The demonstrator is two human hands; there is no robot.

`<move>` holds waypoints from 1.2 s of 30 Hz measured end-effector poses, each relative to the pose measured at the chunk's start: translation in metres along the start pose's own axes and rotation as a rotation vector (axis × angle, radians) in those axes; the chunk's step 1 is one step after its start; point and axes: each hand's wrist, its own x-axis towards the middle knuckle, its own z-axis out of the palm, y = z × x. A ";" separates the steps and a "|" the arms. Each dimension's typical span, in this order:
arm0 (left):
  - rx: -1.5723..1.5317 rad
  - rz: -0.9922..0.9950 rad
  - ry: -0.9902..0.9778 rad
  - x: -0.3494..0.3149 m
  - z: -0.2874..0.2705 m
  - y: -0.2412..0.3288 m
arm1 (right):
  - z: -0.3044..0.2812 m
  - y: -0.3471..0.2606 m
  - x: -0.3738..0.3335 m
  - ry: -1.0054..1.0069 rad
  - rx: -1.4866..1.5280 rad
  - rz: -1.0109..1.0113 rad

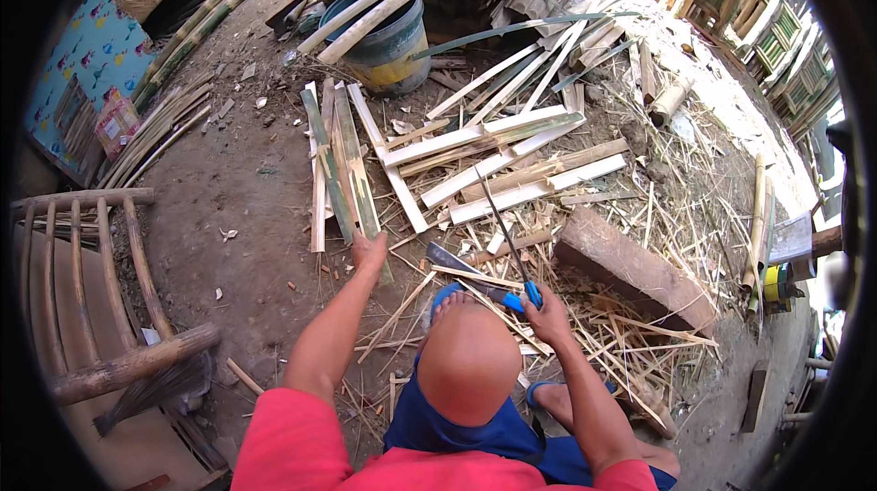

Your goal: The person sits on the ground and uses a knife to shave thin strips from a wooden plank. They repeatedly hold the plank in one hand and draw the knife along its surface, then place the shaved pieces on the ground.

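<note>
A scatter of pale split bamboo slats [512, 158] lies on the dirt ground [247, 208], far of the person. The left hand [368, 252] rests on the near end of a long green bamboo strip [352, 171], fingers bent over it. To its right, the right hand [546, 310] is closed around the blue handle of a thin dark blade [504, 231] pointing far.
</note>
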 end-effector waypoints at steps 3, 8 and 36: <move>0.308 0.213 0.152 0.025 0.017 0.014 | 0.003 0.002 0.007 0.003 0.018 0.033; 0.372 0.606 -0.297 0.011 0.094 0.019 | 0.014 0.019 0.013 0.102 0.064 -0.004; -1.122 1.331 -0.604 -0.299 0.004 0.423 | -0.108 0.031 -0.152 0.606 0.360 -0.034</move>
